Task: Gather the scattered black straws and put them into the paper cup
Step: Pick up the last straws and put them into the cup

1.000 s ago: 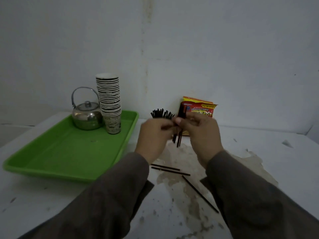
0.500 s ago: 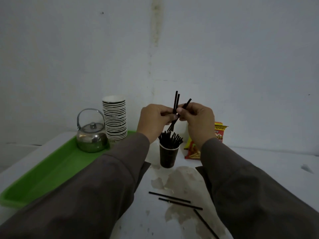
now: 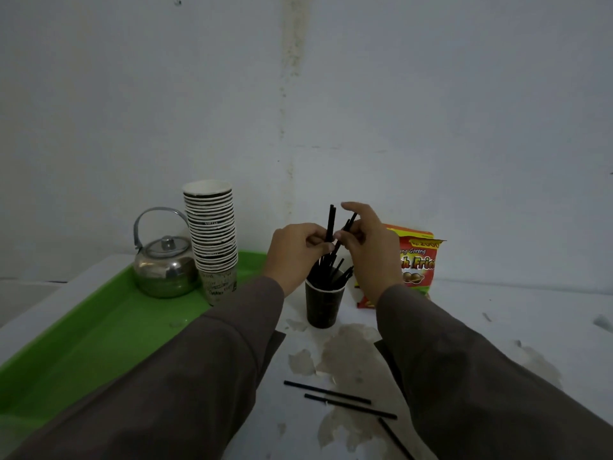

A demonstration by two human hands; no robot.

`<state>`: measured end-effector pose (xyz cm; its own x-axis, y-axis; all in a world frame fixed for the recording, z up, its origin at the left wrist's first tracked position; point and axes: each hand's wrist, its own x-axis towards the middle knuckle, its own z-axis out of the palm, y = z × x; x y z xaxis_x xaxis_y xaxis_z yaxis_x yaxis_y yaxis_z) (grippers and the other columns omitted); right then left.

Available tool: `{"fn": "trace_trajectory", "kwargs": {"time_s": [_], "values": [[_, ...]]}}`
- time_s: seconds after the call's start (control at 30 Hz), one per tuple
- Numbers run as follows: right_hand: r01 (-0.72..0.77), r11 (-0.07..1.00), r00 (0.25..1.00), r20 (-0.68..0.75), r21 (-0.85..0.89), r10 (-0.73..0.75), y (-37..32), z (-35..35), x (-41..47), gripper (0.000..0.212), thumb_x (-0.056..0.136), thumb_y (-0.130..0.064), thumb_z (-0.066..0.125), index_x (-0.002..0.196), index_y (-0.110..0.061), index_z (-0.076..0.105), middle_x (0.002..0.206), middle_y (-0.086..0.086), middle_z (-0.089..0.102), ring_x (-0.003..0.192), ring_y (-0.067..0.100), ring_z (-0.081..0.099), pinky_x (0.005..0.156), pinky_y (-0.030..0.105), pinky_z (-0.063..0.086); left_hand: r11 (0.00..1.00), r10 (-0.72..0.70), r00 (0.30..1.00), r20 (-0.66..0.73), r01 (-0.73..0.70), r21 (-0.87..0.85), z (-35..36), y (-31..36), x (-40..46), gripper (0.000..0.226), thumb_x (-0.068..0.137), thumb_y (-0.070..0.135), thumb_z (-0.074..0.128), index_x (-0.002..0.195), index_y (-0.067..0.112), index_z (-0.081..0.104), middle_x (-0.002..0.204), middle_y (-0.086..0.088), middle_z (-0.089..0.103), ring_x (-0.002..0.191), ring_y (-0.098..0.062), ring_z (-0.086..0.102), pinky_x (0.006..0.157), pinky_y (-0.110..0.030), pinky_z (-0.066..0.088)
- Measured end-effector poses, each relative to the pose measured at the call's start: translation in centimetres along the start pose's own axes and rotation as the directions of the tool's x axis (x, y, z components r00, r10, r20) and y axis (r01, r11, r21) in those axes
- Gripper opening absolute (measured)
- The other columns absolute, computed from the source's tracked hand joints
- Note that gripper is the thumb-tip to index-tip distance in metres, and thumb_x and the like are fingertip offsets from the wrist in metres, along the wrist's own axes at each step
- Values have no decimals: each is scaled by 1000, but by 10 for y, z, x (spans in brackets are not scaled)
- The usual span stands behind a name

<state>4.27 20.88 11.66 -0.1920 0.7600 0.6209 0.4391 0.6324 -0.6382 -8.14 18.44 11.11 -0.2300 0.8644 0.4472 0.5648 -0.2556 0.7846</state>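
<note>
Nearest the person, three loose black straws [image 3: 326, 391] lie flat on the stained white desk [image 3: 530, 320], between the two sleeves, their long axes running from near-left to far-right; the one on the right is partly hidden by the right sleeve. They are well below and behind both hands, and look about equally within reach of either.

Further out stands the dark paper cup [image 3: 323, 303], upright and already bristling with straws. Right above its mouth the left hand [image 3: 293, 252] pinches a small bunch of straws [image 3: 330, 224], held nearly upright, lower ends pointing down toward the cup. The right hand [image 3: 370, 245] touches one tilted straw of that bunch with thumb and finger, its other fingers raised and loose. I'd say a short straight drop puts them in.

Beyond sit a green tray [image 3: 99, 330] with a kettle [image 3: 164, 267], a stack of cups [image 3: 212, 240] and a snack packet [image 3: 416, 260].
</note>
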Motion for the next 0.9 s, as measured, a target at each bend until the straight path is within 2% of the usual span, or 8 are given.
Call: {"fn": "trace_trajectory", "kwargs": {"time_s": [0.17,0.27,0.4,0.53,0.63,0.73,0.8,0.9], "values": [[-10,998,1000,-24,68,12,-1,4,1,51,85,-5,59,128,-26,41,78,4,62,73,13,59,65,12,43,998,-32,999,15,33,-54,-1,-4,0,14,75,9,71,89,11,71,76,-8,69,70,-17,64,76,-32,56],[-14,998,1000,-17,54,15,1,4,1,42,86,-6,58,122,-22,44,81,6,65,75,17,61,64,10,41,999,-35,999,17,36,-26,-1,-7,1,14,75,11,71,89,11,72,75,-8,69,71,-18,65,75,-32,56],[-1,1000,998,67,-7,2,1,2,-2,34,88,-4,54,119,-18,49,89,13,66,76,18,58,62,10,41,997,-57,997,55,54,54,1,-11,-1,13,74,13,72,87,11,72,81,-11,72,77,-21,67,75,-31,55],[-40,994,988,144,-103,54,5,7,-9,33,91,-3,46,122,-13,53,110,17,65,99,24,61,82,25,47,985,-98,985,141,76,157,6,-14,-4,13,72,14,73,84,11,74,84,-9,73,73,-16,62,68,-24,45],[-57,982,970,222,-183,98,12,12,-14,35,93,-6,43,126,-12,52,120,17,62,108,27,59,91,28,46,961,-140,977,161,95,260,13,-19,-5,10,71,16,73,81,13,74,82,-10,73,71,-18,60,63,-24,41],[-28,975,963,256,-218,84,15,14,-17,34,94,-9,41,127,-10,51,121,16,62,108,27,59,92,27,44,954,-166,972,163,117,274,17,-23,-5,9,72,17,71,80,15,74,82,-9,72,77,-23,64,65,-27,45],[-16,978,970,232,-210,66,17,13,-18,34,95,-10,42,128,-13,51,117,16,64,102,25,61,87,26,46,948,-169,968,184,108,300,16,-24,-3,6,73,20,71,74,15,73,74,-8,69,75,-24,63,65,-28,45],[8,979,980,198,-206,34,21,14,-17,38,94,-13,43,130,-23,46,103,16,66,91,26,62,83,34,53,935,-156,970,188,84,344,12,-24,0,24,76,26,68,55,18,61,54,-2,54,61,-25,55,58,-29,38]]}}
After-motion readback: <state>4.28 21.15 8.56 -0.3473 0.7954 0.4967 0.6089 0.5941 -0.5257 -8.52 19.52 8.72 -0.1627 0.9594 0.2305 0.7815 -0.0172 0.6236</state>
